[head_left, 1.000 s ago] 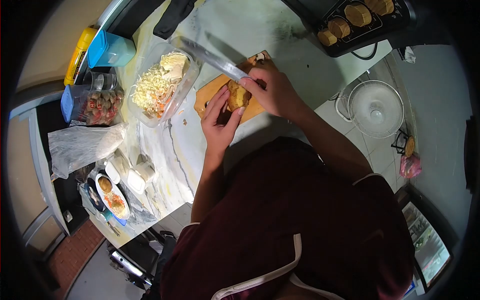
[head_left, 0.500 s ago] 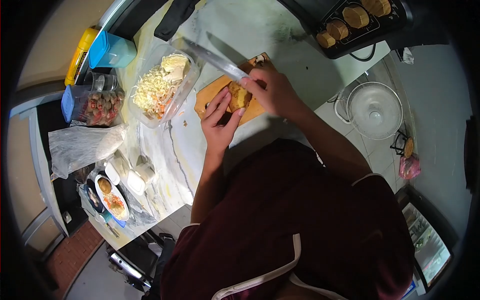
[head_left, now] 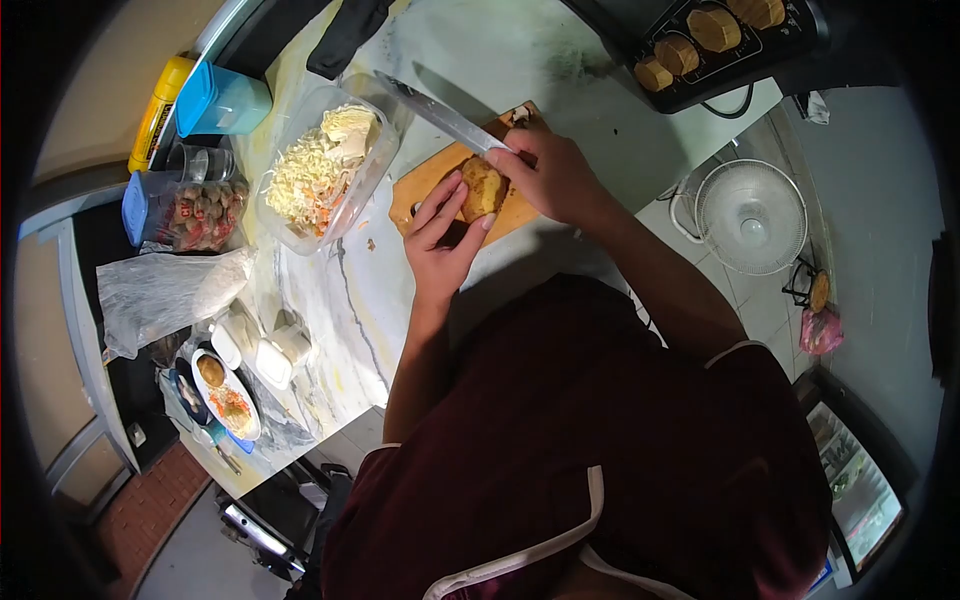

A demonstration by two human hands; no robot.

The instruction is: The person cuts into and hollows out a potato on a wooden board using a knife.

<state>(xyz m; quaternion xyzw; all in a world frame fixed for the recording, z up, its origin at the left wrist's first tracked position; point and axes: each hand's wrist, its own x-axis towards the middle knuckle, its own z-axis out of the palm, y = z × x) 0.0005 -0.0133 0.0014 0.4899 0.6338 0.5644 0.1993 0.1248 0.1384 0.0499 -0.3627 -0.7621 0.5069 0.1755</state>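
Two hands at a cutting board, as I follow them remotely through the head-worn camera. The left hand (head_left: pixel 438 245) pinches a brown-and-yellow piece of food (head_left: pixel 486 188) between its fingers, along the left side, and its thumb at the lower edge; the piece lies on the cutting board (head_left: pixel 430 176). The right hand (head_left: pixel 555 180) is curled around the knife (head_left: pixel 445 116), its handle hidden from me. The blade slants toward the tub (head_left: pixel 390 140) of shredded food (head_left: pixel 300 180), the tip near the dark cloth (head_left: pixel 350 35) on the tabletop (head_left: pixel 450 40). Compared with half a second ago, the right hand and knife have shifted slightly rightward, while the left hand has scarcely moved. I judge that this uncovers more of the piece, which remains steadied for knife work; whether the blade touches it, I cannot tell.
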